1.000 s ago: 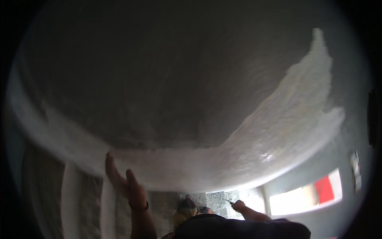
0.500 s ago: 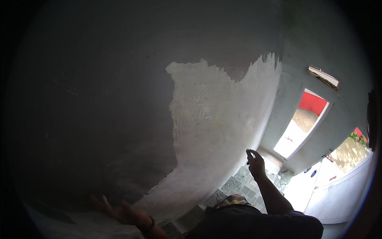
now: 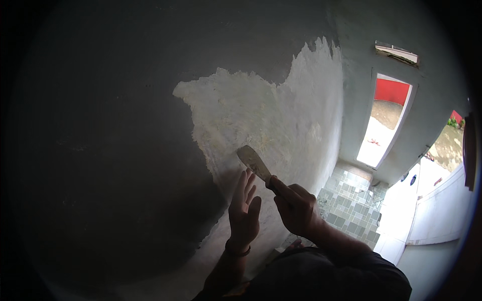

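Head view: a scraper [image 3: 255, 163] is held in the right hand [image 3: 297, 208], whose fingers are wrapped around the handle. The flat blade, smeared in places, is pointed up and to the left in front of the pale patch [image 3: 236, 108] on the dark grey wall [image 3: 100, 125]; whether the wall is touched by its edge cannot be told. The left hand [image 3: 244, 215] is raised just beside the blade, its fingers stretched upward and its thumb held apart; whether the blade is met by the fingertips cannot be made out. A dark band [image 3: 237, 249] is worn on the left wrist, and a dark shirt [image 3: 326, 276] is seen at the lower edge.

The pale patch is bounded by a ragged edge at the top and left and is spread toward the corner at the right. There, a greenish-grey wall [image 3: 354, 115] is pierced by a tall, narrow window [image 3: 384, 120], through which a red surface is seen, and by a small slanted vent [image 3: 396, 52] above it. Below, the floor [image 3: 351, 200] is laid with grey-green tiles. A white door [image 3: 437, 220] is placed at the far right, near a bright opening.
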Action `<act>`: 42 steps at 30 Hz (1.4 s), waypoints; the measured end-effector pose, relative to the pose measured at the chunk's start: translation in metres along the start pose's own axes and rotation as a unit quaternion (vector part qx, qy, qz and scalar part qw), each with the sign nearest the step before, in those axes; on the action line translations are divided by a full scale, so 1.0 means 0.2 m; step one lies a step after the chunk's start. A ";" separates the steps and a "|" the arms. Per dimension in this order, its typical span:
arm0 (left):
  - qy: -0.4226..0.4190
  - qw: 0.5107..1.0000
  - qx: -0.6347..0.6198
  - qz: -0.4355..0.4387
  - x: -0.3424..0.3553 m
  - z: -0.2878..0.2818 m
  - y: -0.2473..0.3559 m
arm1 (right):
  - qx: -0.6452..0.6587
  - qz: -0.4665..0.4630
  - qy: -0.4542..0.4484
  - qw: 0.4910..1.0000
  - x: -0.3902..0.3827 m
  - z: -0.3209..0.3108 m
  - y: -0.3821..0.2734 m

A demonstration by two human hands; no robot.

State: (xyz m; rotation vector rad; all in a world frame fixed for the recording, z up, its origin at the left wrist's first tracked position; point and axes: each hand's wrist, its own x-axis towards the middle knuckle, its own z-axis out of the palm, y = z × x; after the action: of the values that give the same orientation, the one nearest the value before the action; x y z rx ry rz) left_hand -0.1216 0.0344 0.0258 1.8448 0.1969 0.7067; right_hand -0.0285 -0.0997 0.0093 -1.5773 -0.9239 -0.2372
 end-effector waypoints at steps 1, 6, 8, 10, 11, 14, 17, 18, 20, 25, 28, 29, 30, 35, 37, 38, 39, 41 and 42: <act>-0.022 1.000 -0.001 0.009 0.01 0.00 -0.01 | -0.008 0.007 -0.002 1.000 -0.03 0.02 0.00; -0.065 0.997 -0.027 0.018 0.00 0.02 -0.02 | -0.023 0.017 0.029 0.999 -0.11 0.09 -0.02; -0.068 0.997 -0.041 0.025 0.00 0.04 -0.03 | -0.031 0.033 0.013 0.999 -0.13 0.11 -0.03; -0.052 0.996 -0.066 0.031 0.02 0.07 -0.03 | -0.046 0.009 0.026 0.999 -0.12 0.12 -0.05; -0.046 0.995 -0.077 0.034 0.03 0.08 -0.02 | -0.053 0.014 0.027 0.998 -0.12 0.12 -0.05; -0.059 0.987 -0.148 0.014 0.06 0.11 -0.01 | -0.045 -0.023 0.056 0.997 -0.09 0.13 -0.06; -0.031 0.999 -0.002 -0.019 0.07 0.10 0.02 | -0.029 0.023 0.038 0.999 -0.06 0.14 -0.06; -0.043 0.998 -0.006 -0.042 0.08 0.09 0.03 | -0.024 -0.016 0.064 0.998 -0.06 0.14 -0.06; -0.038 0.998 0.049 -0.023 0.08 0.08 0.05 | -0.013 -0.010 0.063 0.998 -0.05 0.14 -0.07; -0.048 0.997 -0.038 -0.037 0.10 0.08 0.07 | -0.008 -0.019 0.052 0.998 -0.04 0.12 -0.07; -0.057 0.997 -0.007 -0.041 0.11 0.07 0.06 | 0.000 -0.030 0.066 0.997 -0.02 0.12 -0.07; -0.055 0.998 0.002 -0.029 0.11 0.07 0.06 | 0.004 -0.012 0.069 0.998 -0.01 0.11 -0.08; -0.057 0.998 0.028 -0.012 0.10 0.07 0.06 | -0.005 -0.036 0.069 0.997 0.00 0.11 -0.07; 0.012 0.986 -0.158 -0.052 0.06 0.07 0.05 | -0.026 0.003 0.031 0.999 0.02 0.06 -0.07; 0.018 0.978 -0.205 -0.025 0.05 0.05 0.04 | -0.040 -0.029 0.034 0.998 0.02 0.05 -0.07; 0.025 0.978 -0.204 -0.040 0.04 0.05 0.03 | -0.043 -0.005 0.041 0.998 0.02 0.05 -0.07; 0.028 0.976 -0.212 -0.034 0.04 0.04 0.03 | -0.041 -0.014 0.046 0.998 0.03 0.06 -0.07; 0.020 0.976 -0.217 -0.020 0.03 0.02 0.02 | -0.022 -0.040 0.089 0.995 0.04 0.09 -0.06; 0.015 0.976 -0.218 -0.015 0.03 0.01 0.02 | -0.040 -0.014 0.083 0.996 0.05 0.11 -0.06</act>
State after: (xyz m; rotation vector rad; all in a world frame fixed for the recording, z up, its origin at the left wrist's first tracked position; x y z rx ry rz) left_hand -0.1159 0.0347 0.0313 1.4091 0.0800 0.6932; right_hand -0.0366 -0.0767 0.0183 -1.5929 -0.8151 -0.4231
